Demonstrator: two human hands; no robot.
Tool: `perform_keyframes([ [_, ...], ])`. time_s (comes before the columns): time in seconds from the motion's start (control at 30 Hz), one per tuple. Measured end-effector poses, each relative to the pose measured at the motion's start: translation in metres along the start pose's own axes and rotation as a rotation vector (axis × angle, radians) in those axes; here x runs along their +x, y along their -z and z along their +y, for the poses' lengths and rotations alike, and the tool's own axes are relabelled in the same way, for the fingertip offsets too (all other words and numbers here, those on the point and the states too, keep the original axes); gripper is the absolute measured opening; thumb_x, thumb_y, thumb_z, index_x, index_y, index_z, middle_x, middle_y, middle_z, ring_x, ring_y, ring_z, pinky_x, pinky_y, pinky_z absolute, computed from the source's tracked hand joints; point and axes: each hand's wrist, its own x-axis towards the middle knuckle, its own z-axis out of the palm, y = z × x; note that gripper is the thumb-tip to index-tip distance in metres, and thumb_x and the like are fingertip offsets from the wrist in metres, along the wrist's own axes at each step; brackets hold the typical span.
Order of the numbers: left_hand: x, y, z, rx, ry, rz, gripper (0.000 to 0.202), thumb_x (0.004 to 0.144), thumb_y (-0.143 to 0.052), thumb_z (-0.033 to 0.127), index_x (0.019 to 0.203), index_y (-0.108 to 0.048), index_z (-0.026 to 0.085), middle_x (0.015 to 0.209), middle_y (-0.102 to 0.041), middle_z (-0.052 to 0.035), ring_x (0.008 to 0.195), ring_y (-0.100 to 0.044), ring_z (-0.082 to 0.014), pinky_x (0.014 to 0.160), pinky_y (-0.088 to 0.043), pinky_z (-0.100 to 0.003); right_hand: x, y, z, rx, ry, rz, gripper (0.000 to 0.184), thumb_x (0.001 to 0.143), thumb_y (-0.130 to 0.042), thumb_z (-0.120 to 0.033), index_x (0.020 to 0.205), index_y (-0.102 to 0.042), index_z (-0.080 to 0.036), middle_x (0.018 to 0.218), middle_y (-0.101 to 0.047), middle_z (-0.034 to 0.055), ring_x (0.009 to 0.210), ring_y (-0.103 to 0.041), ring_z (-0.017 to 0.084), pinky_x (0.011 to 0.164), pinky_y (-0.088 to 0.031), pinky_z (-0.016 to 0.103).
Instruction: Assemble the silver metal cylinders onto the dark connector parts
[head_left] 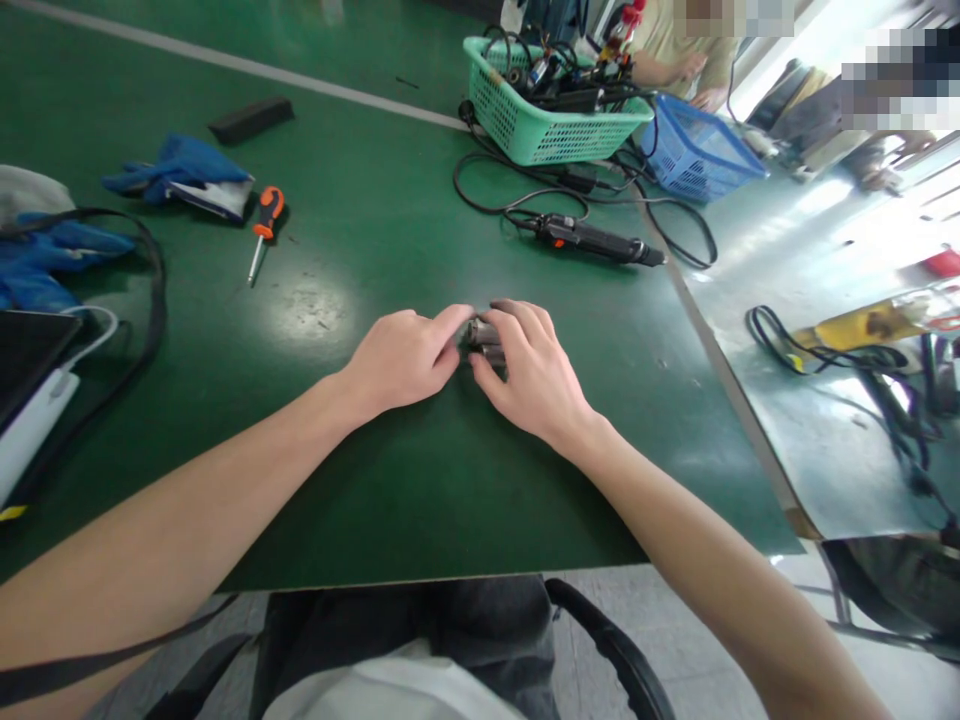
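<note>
Near the middle of the green table, my right hand (534, 368) curls over small grey metal cylindrical pieces (487, 340), its thumb on the near side and its fingers on the far side. Two rounded pieces show side by side; most of them is covered by the hand. My left hand (405, 358) is just left of them, closed, with its index finger reaching to their upper left end. Whatever its thumb and index finger hold, if anything, is hidden.
A black power screwdriver (592, 240) with its cord lies beyond my hands. Behind it stand a green basket (555, 138) of cables and a blue basket (701, 155). An orange-handled screwdriver (268, 215), blue gloves (180, 172) and a black block (252, 121) lie left. Another person sits opposite.
</note>
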Motion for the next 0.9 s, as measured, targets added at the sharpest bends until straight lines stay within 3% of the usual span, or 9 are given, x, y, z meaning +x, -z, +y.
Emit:
perform_keyframes([
  [0.23, 0.003, 0.0, 0.002, 0.002, -0.041, -0.053, 0.042, 0.102, -0.038, 0.03, 0.137, -0.06, 0.024, 0.088, -0.077, -0.0035, 0.073, -0.071, -0.0218, 0.069, -0.047, -0.033, -0.012, 0.003, 0.006, -0.15, 0.037, -0.049, 0.022, 0.097, -0.058, -0.03, 0.116, -0.066, -0.022, 0.115, -0.057, 0.0161, 0.105, -0.05, 0.036, 0.09, -0.051, 0.057],
  [0.37, 0.003, 0.001, 0.003, 0.004, -0.027, -0.068, 0.043, 0.103, -0.038, 0.032, 0.139, -0.059, 0.024, 0.091, -0.078, -0.004, 0.075, -0.071, -0.022, 0.068, -0.046, -0.032, -0.012, 0.01, 0.009, -0.111, 0.06, -0.091, 0.023, 0.098, -0.059, -0.026, 0.119, -0.065, -0.019, 0.115, -0.059, 0.0157, 0.105, -0.051, 0.034, 0.091, -0.052, 0.052],
  [0.57, 0.004, 0.001, 0.005, 0.003, 0.023, -0.093, 0.046, 0.102, -0.037, 0.034, 0.142, -0.058, 0.024, 0.096, -0.079, -0.0056, 0.078, -0.072, -0.0229, 0.071, -0.049, -0.032, -0.016, 0.02, 0.009, 0.074, 0.143, -0.15, 0.012, 0.1, -0.059, -0.025, 0.11, -0.063, -0.02, 0.117, -0.066, 0.0131, 0.111, -0.055, 0.031, 0.1, -0.05, 0.049],
  [0.9, 0.003, -0.001, 0.005, 0.063, 0.008, -0.099, 0.049, 0.101, -0.039, 0.033, 0.147, -0.052, 0.022, 0.093, -0.078, -0.0065, 0.078, -0.073, -0.0244, 0.071, -0.05, -0.033, -0.017, 0.011, 0.008, 0.147, 0.04, -0.141, 0.012, 0.095, -0.063, -0.023, 0.106, -0.059, -0.02, 0.107, -0.067, 0.0112, 0.103, -0.06, 0.029, 0.092, -0.053, 0.044],
])
